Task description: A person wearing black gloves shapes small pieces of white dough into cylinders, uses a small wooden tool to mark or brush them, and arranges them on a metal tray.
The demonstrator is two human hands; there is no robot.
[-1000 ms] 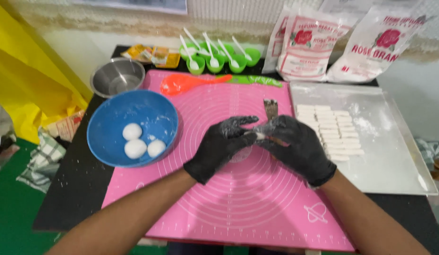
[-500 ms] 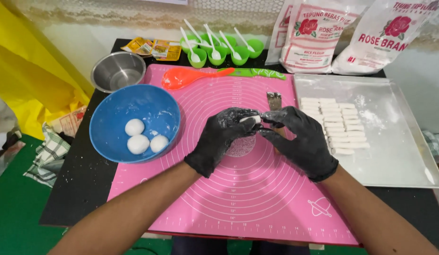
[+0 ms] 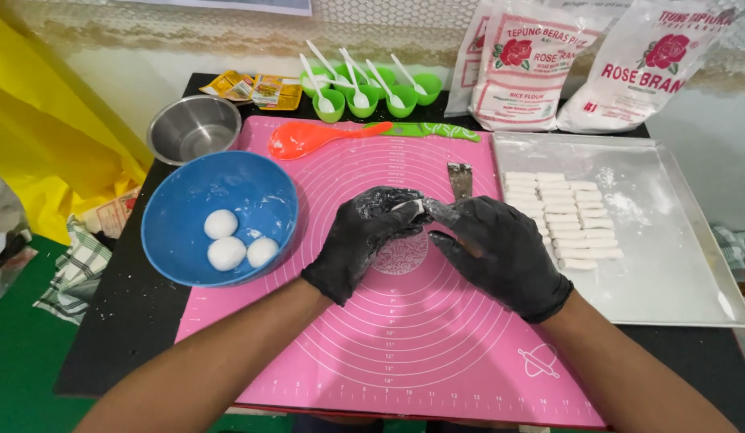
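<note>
Both my hands wear black gloves dusted with flour and meet above the middle of a pink silicone mat [image 3: 404,337]. My left hand [image 3: 364,240] and my right hand [image 3: 501,252] pinch a small white piece of dough [image 3: 410,207] between their fingertips; most of it is hidden by the fingers. To the left, a blue bowl [image 3: 184,200] holds three white dough balls [image 3: 228,240]. On the right, a metal tray [image 3: 677,240] carries several rows of cut white dough sticks [image 3: 561,216].
A steel bowl [image 3: 194,127], an orange spoon [image 3: 308,140], a green-handled tool [image 3: 441,131], a metal scraper [image 3: 460,180], several green cups with white spoons [image 3: 364,92], yellow sachets [image 3: 252,88] and flour bags [image 3: 533,68] stand at the back. A checked cloth [image 3: 76,269] lies at the left.
My hands stayed together over the mat, working the dough piece between the fingertips. The view shifted slightly; nothing else moved.
</note>
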